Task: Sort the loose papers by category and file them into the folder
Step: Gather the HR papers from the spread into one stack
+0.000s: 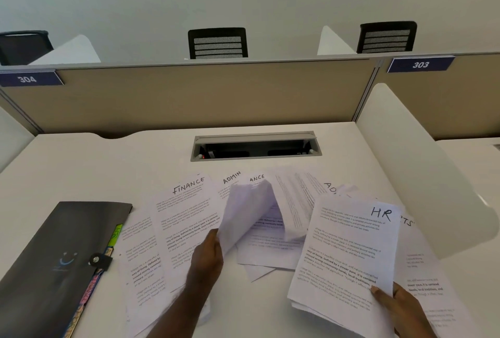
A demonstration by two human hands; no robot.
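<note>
Head view, looking down at a white desk (81, 164) covered in loose papers (270, 245), fanned from the middle out to the right edge.

Plenty of handwriting to read: "FINANCE" sheet (186, 218) lying left of centre, "ADMIN" sheet (231, 179) poking out just behind it, then a half-covered "ANCE" heading (257, 177) beside that. Farther right, a cut-off "AD" (330, 187) and a "TS" fragment (407, 221), rest buried under other sheets. Printed body text mostly too small to make out, apart from a bold "Defined by a slower pace" line.

Left hand (207, 259) pinching a curled sheet (247, 215) by its near corner, lifted up off the pile, back side showing so no label readable. Right hand (403, 308) gripping the HR stack (343, 256) at its near right corner, thumb on top, "HR" written big at the top right, several sheets thick by the look of the edges.

Dark folder (54, 256) lying shut at near left, snap strap (100, 259) across its right edge, faint smiley doodle on the cover. Coloured tabs (115, 237) sticking out of the side: a green one, a pink one nearer, lettering too squashed to read properly.

Far side: cable tray (255, 145) sunk in the desk, beige divider (189, 94) with blue plates "304" (28, 79) and "303" (420, 64), chair backs (217, 43) behind it.
</note>
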